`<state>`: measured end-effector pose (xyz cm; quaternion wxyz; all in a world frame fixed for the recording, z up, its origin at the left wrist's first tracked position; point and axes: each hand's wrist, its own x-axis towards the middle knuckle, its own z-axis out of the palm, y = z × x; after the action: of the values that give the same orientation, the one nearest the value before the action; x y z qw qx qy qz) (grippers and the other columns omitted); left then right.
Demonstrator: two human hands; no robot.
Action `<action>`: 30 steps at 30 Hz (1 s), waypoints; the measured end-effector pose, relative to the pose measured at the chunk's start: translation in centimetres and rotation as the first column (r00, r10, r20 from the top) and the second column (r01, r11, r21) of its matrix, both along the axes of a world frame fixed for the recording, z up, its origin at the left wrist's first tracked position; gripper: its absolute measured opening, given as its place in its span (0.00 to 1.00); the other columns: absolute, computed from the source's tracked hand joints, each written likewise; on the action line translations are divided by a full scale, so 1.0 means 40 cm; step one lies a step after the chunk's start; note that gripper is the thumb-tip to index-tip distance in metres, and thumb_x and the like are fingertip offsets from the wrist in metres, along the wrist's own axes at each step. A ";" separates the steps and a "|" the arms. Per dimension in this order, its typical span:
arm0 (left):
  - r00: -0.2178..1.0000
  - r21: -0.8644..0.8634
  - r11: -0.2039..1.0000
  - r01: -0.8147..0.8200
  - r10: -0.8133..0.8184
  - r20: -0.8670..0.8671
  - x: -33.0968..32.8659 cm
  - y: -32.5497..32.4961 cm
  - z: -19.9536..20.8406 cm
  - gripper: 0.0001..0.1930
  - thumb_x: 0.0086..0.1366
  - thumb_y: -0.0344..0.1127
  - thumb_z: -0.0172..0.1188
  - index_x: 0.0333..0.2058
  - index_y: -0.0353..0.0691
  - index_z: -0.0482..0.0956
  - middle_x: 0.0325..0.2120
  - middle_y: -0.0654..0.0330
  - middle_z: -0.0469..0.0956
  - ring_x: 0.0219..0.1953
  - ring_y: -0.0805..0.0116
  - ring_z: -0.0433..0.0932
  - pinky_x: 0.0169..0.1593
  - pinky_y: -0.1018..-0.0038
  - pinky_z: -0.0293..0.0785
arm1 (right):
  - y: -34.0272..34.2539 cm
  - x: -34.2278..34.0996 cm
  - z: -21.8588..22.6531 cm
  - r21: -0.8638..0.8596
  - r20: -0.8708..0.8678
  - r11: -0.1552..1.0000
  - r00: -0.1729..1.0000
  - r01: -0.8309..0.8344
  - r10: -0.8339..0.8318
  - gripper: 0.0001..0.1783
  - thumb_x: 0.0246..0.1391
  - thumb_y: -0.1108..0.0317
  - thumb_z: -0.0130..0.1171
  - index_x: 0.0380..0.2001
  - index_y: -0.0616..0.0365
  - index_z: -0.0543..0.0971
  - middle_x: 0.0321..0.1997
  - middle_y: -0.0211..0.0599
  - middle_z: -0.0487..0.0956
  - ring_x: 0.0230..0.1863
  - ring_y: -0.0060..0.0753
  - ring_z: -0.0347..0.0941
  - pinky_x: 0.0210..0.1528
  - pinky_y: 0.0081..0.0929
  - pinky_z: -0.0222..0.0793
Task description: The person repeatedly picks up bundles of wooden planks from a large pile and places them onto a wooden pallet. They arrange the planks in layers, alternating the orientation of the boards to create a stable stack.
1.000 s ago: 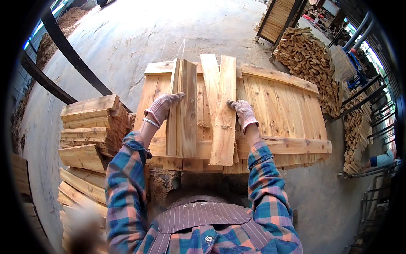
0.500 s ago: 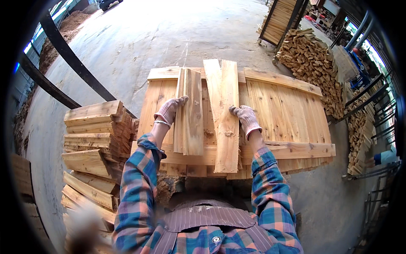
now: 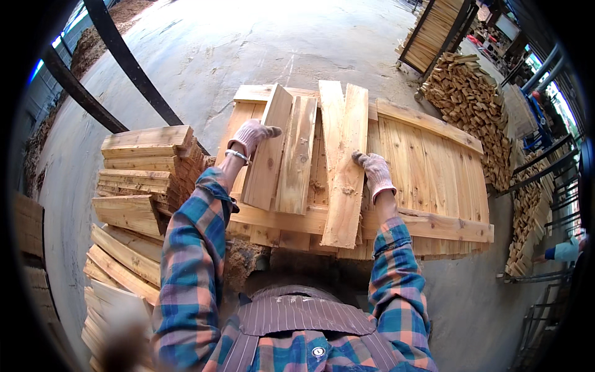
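Observation:
My left hand (image 3: 253, 136), in a pale work glove with dark fingertips, grips the upper part of a wooden board (image 3: 269, 149). This board is tilted up, its face turned toward the left. Beside it a second board (image 3: 296, 155) with a rough brownish face lies flat. My right hand (image 3: 375, 172), gloved alike, curls its fingers on the right edge of a longer board (image 3: 346, 180); that board overlaps another pale board (image 3: 331, 115). All these rest on a wide panel of planks (image 3: 427, 177) with crosspieces along its far and near sides.
Stacked boards (image 3: 145, 146) stand close on my left, with dark metal bars (image 3: 133, 65) behind them. At the far right are a heap of short wood pieces (image 3: 462, 102) and a framed rack of wood (image 3: 434, 37). Another person's sleeve (image 3: 565, 250) shows at the right edge.
The board in my left hand has tipped up and come apart from its neighbour. My right hand's board slants more, its lower end shifted left relative to the panel. The whole view has shifted somewhat.

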<state>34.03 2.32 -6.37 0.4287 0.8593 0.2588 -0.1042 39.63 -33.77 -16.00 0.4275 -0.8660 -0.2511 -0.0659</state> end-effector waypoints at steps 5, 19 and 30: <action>0.872 0.062 0.992 -0.113 0.069 0.485 -0.075 0.091 -0.206 0.32 0.52 0.49 0.71 0.51 0.35 0.74 0.44 0.48 0.80 0.45 0.55 0.80 0.49 0.66 0.74 | 0.069 -0.022 0.023 0.103 -0.224 0.994 0.973 -0.032 0.055 0.07 0.54 0.69 0.61 0.32 0.62 0.80 0.29 0.37 0.81 0.29 0.27 0.76 0.33 0.23 0.71; 0.707 -0.088 0.986 -0.140 0.162 0.688 -0.159 -0.088 -0.006 0.33 0.56 0.46 0.69 0.57 0.37 0.71 0.42 0.53 0.79 0.42 0.66 0.79 0.43 0.73 0.76 | 0.115 -0.078 0.249 0.667 -0.684 0.579 0.693 0.468 0.228 0.08 0.54 0.72 0.59 0.35 0.66 0.78 0.29 0.38 0.81 0.22 0.26 0.76 0.24 0.22 0.77; 0.894 -0.415 0.906 0.077 0.122 0.431 -0.270 0.204 0.033 0.31 0.61 0.31 0.59 0.61 0.33 0.62 0.44 0.52 0.79 0.45 0.68 0.78 0.47 0.77 0.76 | 0.211 -0.131 0.301 -0.068 -0.418 0.991 0.898 0.116 -0.134 0.33 0.56 0.56 0.61 0.59 0.67 0.67 0.49 0.51 0.79 0.43 0.36 0.78 0.39 0.26 0.79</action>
<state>23.23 10.48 -5.06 0.6531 0.7437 0.1347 0.0478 34.40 -25.33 -3.96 0.4486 -0.8826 -0.0979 0.1004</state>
